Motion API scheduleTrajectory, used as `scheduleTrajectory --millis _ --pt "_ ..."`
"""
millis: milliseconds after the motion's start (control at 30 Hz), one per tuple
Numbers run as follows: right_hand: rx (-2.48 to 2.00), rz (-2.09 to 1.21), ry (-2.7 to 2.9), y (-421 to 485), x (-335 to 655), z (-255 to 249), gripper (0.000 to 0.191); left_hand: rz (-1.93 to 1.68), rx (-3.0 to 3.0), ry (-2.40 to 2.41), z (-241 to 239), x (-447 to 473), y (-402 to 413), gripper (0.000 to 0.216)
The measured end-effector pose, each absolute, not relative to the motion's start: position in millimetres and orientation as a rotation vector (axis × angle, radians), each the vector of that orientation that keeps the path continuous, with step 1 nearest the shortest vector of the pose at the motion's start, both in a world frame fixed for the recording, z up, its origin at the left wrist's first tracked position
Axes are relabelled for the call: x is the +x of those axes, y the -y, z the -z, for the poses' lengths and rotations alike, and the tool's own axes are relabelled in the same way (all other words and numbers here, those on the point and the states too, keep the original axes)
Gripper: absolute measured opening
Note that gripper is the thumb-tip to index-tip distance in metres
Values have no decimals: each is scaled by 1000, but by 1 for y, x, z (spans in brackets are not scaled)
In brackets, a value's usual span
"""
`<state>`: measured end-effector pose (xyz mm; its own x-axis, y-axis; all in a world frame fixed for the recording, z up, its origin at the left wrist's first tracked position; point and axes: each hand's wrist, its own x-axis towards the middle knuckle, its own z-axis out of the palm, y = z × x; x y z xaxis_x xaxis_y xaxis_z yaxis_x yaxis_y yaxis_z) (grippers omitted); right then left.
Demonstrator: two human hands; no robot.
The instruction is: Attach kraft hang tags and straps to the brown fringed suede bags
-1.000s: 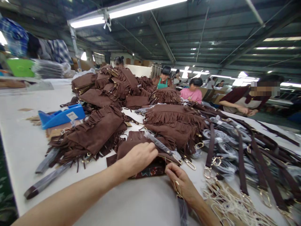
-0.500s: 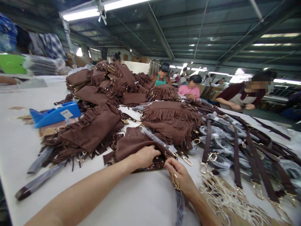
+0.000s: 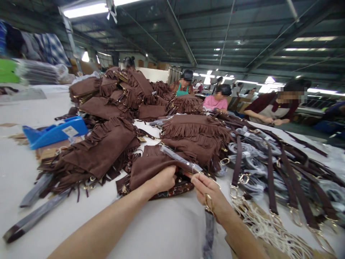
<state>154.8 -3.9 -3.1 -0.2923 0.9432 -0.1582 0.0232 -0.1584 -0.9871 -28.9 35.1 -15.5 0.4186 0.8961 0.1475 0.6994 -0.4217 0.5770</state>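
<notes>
A brown fringed bag (image 3: 151,165) lies in front of me with its mouth toward me; a patterned lining (image 3: 172,189) shows along the opening. My left hand (image 3: 163,181) is closed on the bag's upper edge, its fingertips partly hidden in the fold. My right hand (image 3: 211,196) is closed too, thumb and forefinger pinched at the bag's right corner. From its palm hangs a plastic-wrapped strap (image 3: 208,235) with a gold clasp (image 3: 208,204). Another wrapped handle (image 3: 179,158) lies across the bag.
More brown fringed bags (image 3: 107,144) are piled behind and left. A blue tape dispenser (image 3: 56,131) stands at left. Straps with gold clasps (image 3: 272,180) and a bundle of white cords (image 3: 269,226) lie at right. Several people work beyond the white table (image 3: 151,230).
My left fingers have curled in at the bag's edge, and the mouth is raised a little. My right hand has shifted slightly right, with the strap still hanging. The view has turned slightly.
</notes>
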Motion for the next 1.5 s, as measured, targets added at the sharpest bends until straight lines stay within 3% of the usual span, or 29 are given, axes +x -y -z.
scheduleTrajectory --millis 367,600,867,1167,1500 --pt "-1252 -1468 1424 -1 148 17 40 -601 2212 -1266 20 -19 -41 42" --pt "-1197 -751 1956 -8 141 20 23 -684 2120 -1266 25 -17 -52 41" --pt "-1323 -472 2056 -9 143 22 22 -831 1963 -1181 42 -17 -58 48" --pt "-1695 -325 2106 -9 140 21 20 -869 1873 -1152 50 -16 -59 55" --pt "-1654 -269 2084 -11 138 26 24 -826 1871 -1182 39 -11 -52 48"
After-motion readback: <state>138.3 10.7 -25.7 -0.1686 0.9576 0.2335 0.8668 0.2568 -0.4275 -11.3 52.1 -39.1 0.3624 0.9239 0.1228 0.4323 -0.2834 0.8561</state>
